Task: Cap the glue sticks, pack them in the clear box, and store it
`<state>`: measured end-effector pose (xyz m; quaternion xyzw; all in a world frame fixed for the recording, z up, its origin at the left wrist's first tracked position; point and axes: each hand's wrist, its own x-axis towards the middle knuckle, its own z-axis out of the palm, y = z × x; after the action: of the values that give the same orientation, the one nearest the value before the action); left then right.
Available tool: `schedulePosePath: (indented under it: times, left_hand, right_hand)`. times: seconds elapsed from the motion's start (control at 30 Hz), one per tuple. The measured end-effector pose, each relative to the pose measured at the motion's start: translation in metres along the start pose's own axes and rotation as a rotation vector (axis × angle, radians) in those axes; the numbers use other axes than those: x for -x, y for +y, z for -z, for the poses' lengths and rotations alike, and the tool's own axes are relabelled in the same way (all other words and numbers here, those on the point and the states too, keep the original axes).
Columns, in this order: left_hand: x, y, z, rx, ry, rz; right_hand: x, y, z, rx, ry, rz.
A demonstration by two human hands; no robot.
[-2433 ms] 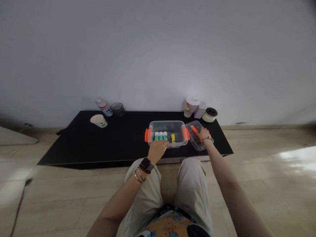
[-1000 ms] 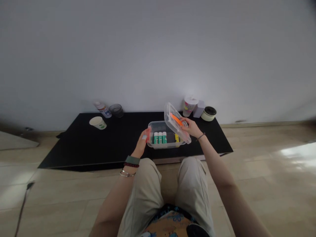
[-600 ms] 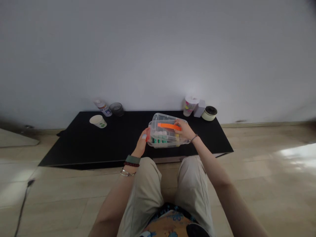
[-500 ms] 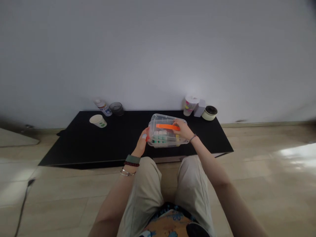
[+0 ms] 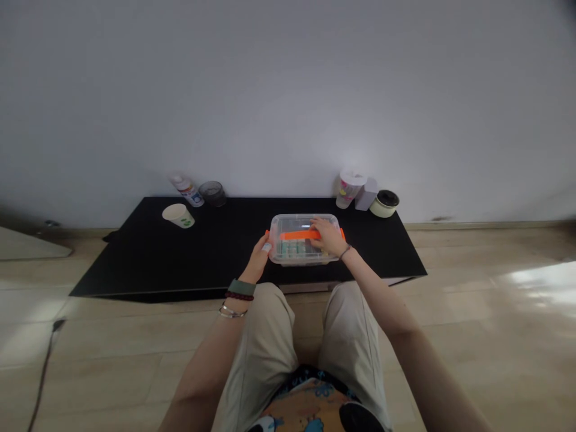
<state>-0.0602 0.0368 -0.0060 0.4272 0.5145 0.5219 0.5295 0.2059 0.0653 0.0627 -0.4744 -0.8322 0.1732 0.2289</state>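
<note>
A clear plastic box (image 5: 300,255) with orange side clips sits near the front edge of a low black table (image 5: 225,252). Its clear lid (image 5: 292,223), with an orange handle, lies flat on top. Green-capped tubes show through the plastic. My left hand (image 5: 260,251) grips the box's left end at the orange clip, fingers curled round it. My right hand (image 5: 327,234) rests palm down on the right part of the lid, fingers spread flat over the handle.
A paper cup (image 5: 179,215), a tipped bottle (image 5: 182,186) and a dark round jar (image 5: 212,192) stand at the back left. A printed cup (image 5: 349,186), a white box (image 5: 366,193) and a dark-lidded tub (image 5: 384,203) stand at the back right against the wall. My knees are below the table edge.
My right hand lifted the lid from the table at the box's right, swung it over and lowered it flat onto the box. My left hand moved from inside the box to its left end.
</note>
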Motion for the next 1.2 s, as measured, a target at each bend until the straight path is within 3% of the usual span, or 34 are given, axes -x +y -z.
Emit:
schedulePosePath:
  times: [0.13,0.23,0.4,0.53,0.7,0.87,1.2]
  left_hand:
    - [-0.003,0.002,-0.001,-0.003,0.024,0.054]
    - [-0.003,0.007,-0.001,-0.089,0.049,0.014]
    - [-0.004,0.036,-0.007,-0.465,0.082,-0.333]
    - [-0.013,0.063,-0.030,-0.609,-0.089,-0.526]
    - [-0.030,0.068,-0.052,-0.749,-0.156,-0.478]
    - [-0.034,0.057,-0.051,-0.870,-0.175,-0.451]
    - [-0.033,0.054,-0.052,-0.863,-0.167,-0.481]
  right_hand:
    - [0.002,-0.002,0.002,0.020,-0.015,0.006]
    - [0.003,-0.008,0.006,0.012,0.011,0.013]
    - [0.002,-0.015,0.009,0.108,0.124,-0.022]
    - [0.002,-0.014,0.001,0.210,0.127,-0.123]
    - [0.002,-0.011,-0.007,0.239,0.120,-0.125]
    - [0.003,-0.012,-0.007,0.266,0.103,-0.119]
    - [0.002,-0.010,-0.011,0.243,0.104,-0.119]
